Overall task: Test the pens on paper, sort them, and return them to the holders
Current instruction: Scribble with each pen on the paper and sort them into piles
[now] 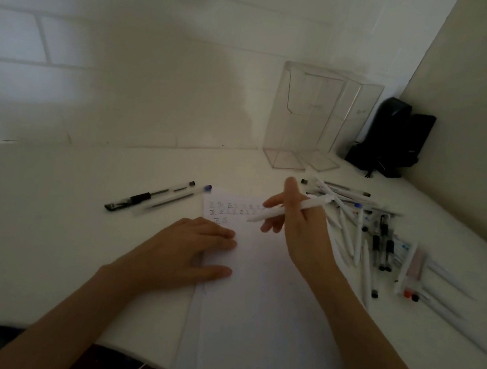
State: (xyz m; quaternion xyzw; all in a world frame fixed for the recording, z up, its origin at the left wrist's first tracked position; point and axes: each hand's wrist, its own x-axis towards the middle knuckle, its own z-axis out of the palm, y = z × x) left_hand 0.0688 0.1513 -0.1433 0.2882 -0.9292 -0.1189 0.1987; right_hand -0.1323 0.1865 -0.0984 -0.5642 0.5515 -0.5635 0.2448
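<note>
Early days on this one, I'd say. The paper (pixel 265 312) only has a few rows of scribbles (pixel 226 210) along its top edge. Just two pens (pixel 152 198) are set aside on the tabletop (pixel 74 223), at about 10 o'clock from the sheet. The big pile of pens (pixel 370 233) at 3 o'clock looks untested.

The left hand (pixel 195 249) lies flat and open, pinning the paper. The right hand (pixel 299 223) pinches a white pen (pixel 288 211) just above the scribbles.

Both clear holders (pixel 317 116) at 1 o'clock look empty, so nothing's gone back in yet.
</note>
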